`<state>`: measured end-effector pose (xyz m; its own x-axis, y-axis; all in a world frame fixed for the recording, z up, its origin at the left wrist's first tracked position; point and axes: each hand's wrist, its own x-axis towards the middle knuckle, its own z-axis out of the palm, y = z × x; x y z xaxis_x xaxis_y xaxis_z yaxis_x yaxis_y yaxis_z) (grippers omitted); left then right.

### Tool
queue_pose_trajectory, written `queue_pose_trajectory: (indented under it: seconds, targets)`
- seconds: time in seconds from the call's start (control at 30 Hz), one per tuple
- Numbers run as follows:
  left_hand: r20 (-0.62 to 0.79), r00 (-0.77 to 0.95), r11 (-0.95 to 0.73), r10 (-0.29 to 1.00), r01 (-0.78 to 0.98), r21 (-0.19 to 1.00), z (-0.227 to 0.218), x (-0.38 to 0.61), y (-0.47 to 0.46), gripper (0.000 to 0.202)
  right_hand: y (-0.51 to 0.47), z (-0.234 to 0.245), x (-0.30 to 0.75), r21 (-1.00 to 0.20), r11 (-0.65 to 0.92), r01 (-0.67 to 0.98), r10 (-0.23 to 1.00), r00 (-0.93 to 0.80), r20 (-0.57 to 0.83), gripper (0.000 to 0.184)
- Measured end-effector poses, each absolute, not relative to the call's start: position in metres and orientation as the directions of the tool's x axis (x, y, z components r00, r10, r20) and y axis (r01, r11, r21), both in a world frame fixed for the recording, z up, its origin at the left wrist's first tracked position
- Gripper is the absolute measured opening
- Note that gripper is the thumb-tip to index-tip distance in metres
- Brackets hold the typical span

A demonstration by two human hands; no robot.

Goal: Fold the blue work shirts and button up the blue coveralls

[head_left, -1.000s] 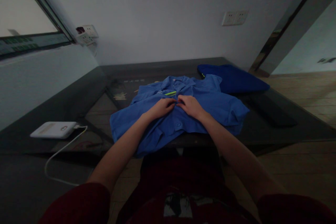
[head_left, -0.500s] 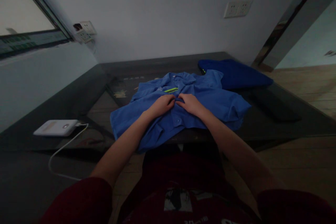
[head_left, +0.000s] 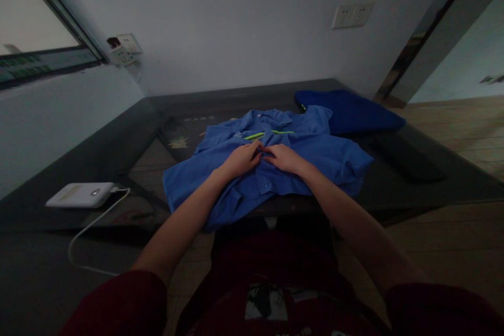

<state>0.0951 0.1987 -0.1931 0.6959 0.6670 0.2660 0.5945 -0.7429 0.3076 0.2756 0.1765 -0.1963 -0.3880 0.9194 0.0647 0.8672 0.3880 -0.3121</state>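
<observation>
A blue button-up shirt with yellow-green stripes on its chest lies spread on the dark table, collar away from me. My left hand and my right hand meet over its front placket, both closed with fingertips pinching the cloth close together. What exactly sits between the fingertips is too small to make out. Below them a button shows on the placket. The lower edge of the shirt hangs slightly over the table's near edge.
A darker blue folded cloth or bag lies at the back right, by a flat black object. On the left sits a white power bank with a cable trailing off the dark table. Wall sockets are behind.
My hands stay at the placket, their fingers shifting slightly. More of the yellow-green stripe shows on the right chest now. The whole view has shifted a little.
</observation>
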Motion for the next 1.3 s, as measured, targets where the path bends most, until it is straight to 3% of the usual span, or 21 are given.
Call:
queue_pose_trajectory:
  seconds: [0.3,0.7,0.87,1.1,1.3]
  targets:
    - [0.264,0.706,-0.754,0.657,0.605,0.258,-0.193,0.094,0.199,0.025,0.167,-0.185,0.27,-0.159,0.307,0.938,0.951,-0.297,0.085,0.031]
    - [0.261,0.709,-0.755,0.655,0.603,0.257,-0.193,0.094,0.2,0.025,0.16,-0.181,0.266,-0.105,0.364,0.926,0.927,-0.348,0.141,0.029]
    - [0.247,0.73,-0.77,0.638,0.6,0.217,-0.194,0.094,0.202,0.02,0.157,-0.179,0.262,-0.135,0.387,0.912,0.918,-0.366,0.155,0.024]
    - [0.232,0.664,-0.701,0.711,0.645,0.304,-0.191,0.097,0.199,0.024,0.155,-0.182,0.251,-0.227,0.313,0.922,0.941,-0.269,0.205,0.024]
    - [0.263,0.58,-0.636,0.771,0.724,0.267,-0.188,0.092,0.2,0.024,0.166,-0.187,0.266,-0.294,0.094,0.951,0.971,-0.022,0.238,0.018]
